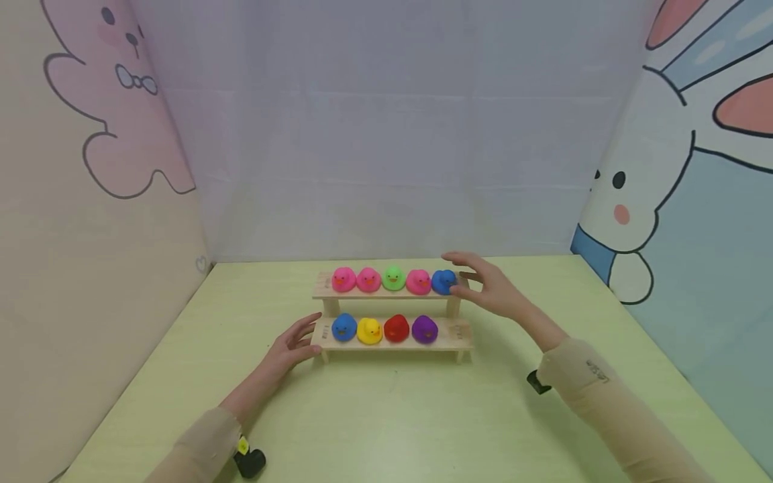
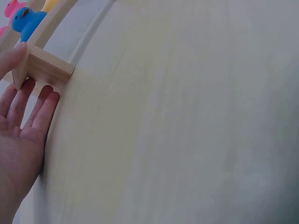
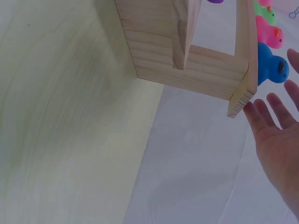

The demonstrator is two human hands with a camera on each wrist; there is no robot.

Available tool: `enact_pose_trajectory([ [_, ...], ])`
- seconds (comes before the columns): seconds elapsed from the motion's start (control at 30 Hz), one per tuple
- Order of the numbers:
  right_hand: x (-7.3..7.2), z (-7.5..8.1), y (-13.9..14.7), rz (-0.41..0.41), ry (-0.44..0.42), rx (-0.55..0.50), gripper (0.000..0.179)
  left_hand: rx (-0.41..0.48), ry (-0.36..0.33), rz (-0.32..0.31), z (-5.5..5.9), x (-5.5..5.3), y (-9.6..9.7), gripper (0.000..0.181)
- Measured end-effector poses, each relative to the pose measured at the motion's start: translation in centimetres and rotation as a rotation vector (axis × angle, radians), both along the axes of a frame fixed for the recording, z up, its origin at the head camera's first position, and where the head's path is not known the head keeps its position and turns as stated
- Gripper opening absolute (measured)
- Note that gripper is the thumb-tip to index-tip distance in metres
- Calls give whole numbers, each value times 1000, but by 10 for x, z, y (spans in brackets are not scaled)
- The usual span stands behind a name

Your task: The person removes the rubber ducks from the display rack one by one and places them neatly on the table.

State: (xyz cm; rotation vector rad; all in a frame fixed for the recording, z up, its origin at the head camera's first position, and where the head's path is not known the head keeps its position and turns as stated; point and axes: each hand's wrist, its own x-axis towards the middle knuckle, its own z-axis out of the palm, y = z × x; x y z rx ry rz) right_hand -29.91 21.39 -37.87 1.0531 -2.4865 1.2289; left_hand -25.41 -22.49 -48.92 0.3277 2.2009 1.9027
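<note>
A two-step wooden rack (image 1: 392, 347) bears small rubber ducks. My left hand (image 1: 291, 343) holds the left end of its lower step, the thumb at the front corner and the fingers at the far side. Spread around the upper step's right end is my right hand (image 1: 492, 288), its thumb close to a blue duck (image 1: 443, 282). In the right wrist view a fingertip meets the step's corner, while the blue duck (image 3: 272, 65) stands upright beside the fingers. Whether the thumb touches this duck I cannot tell. Another blue duck (image 2: 28, 22) sits near my left thumb.
Pink ducks (image 1: 419, 282) and a green duck (image 1: 394, 277) share the upper step. Below sit a blue (image 1: 344, 327), a yellow (image 1: 370, 331), a red (image 1: 396, 328) and a purple duck (image 1: 425, 329). Cloth walls (image 1: 386, 134) enclose the pale table (image 1: 386, 416).
</note>
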Motion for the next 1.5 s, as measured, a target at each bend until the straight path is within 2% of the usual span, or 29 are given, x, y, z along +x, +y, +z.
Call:
enact_pose_trajectory([
  [0.23,1,-4,-3,-22,-93,-63,51,17,0,-11,1,1,1,70],
  [0.5,2,-10,-4,20,-139,-112,45,12,9,-15,1,2,0,70],
  [0.87,0,-15,-4,52,-150,-121,43,29,-3,-19,1,3,-1,69],
  [1.27,-1,-12,-6,4,-145,-117,41,25,-12,-9,3,2,2,69],
  [1.5,1,-10,-6,-8,-193,-157,39,15,-13,-8,2,3,0,69],
])
